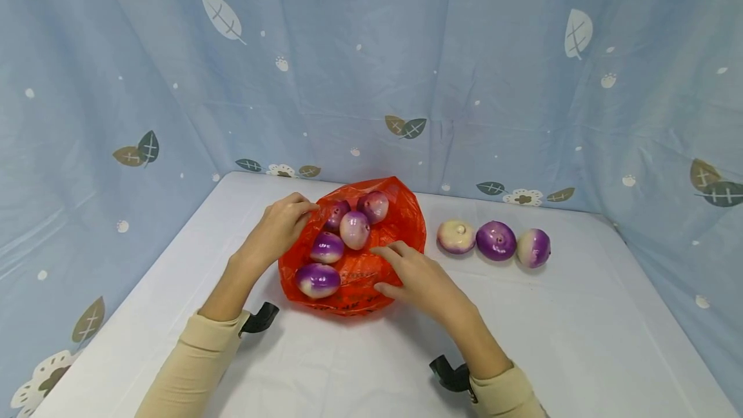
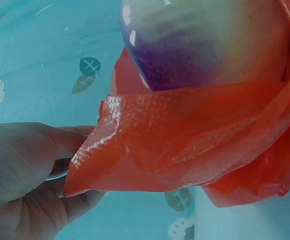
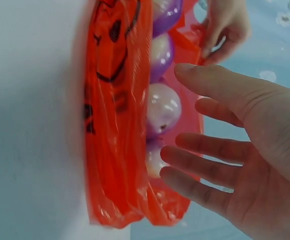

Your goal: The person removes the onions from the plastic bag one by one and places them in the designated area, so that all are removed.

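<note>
A red plastic bag (image 1: 371,282) lies with its mouth spread wide on the table. Inside it are several shiny purple-and-white onions (image 1: 318,280), which look like models. My left hand (image 1: 281,228) pinches the bag's left edge; in the left wrist view its fingers (image 2: 79,202) lie behind the red film. My right hand (image 1: 420,279) hovers over the right front part of the bag, holding nothing. In the right wrist view that hand (image 3: 255,165) has its fingers spread close to the onions (image 3: 164,107) in the bag.
Three more onions stand in a row right of the bag: a pale one (image 1: 456,237), a dark purple one (image 1: 496,241) and a two-toned one (image 1: 533,248). A white cloth covers the table (image 1: 580,334). Blue patterned curtains (image 1: 348,69) hang behind and at both sides.
</note>
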{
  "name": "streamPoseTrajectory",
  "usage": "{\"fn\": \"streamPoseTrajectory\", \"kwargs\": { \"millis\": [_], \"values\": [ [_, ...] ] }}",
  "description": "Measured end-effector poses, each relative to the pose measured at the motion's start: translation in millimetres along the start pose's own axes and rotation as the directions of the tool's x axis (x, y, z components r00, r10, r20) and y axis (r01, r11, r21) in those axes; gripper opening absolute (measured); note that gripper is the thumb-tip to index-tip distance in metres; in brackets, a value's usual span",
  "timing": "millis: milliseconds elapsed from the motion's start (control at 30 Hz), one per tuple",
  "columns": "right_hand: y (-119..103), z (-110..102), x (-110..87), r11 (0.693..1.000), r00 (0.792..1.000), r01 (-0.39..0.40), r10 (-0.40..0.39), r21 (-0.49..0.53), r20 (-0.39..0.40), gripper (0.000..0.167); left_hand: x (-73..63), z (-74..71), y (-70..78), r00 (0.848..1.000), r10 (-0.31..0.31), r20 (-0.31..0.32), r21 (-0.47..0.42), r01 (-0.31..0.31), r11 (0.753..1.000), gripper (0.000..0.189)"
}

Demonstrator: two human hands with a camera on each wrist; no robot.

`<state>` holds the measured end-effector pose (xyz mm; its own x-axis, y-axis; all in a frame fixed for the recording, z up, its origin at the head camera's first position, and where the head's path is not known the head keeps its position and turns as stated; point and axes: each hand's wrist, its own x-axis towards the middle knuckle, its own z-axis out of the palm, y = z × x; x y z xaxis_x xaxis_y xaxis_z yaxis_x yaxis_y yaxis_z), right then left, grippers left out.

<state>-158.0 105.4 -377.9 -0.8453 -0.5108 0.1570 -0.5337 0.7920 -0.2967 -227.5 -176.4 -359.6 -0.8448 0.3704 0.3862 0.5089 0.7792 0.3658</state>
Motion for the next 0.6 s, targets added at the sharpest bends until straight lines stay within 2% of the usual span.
{"fn": "streamPoseTrajectory", "kwargs": {
  "millis": [267,600],
  "values": [
    [-15,10,2.0,0.997,0.997,0.066,-0.065,-0.031,0.031,0.058,-1.3,-0.8,-0.8,1.0,0.007,-0.008,-0.007,-0.007,1.0,0.021],
    [-24,19,8.2,0.994,0.993,0.104,-0.102,-0.025,0.051,0.055,-1.0,-2.3,-0.7,1.0,0.0,-0.004,0.002,0.0,1.0,0.021]
  ]
}}
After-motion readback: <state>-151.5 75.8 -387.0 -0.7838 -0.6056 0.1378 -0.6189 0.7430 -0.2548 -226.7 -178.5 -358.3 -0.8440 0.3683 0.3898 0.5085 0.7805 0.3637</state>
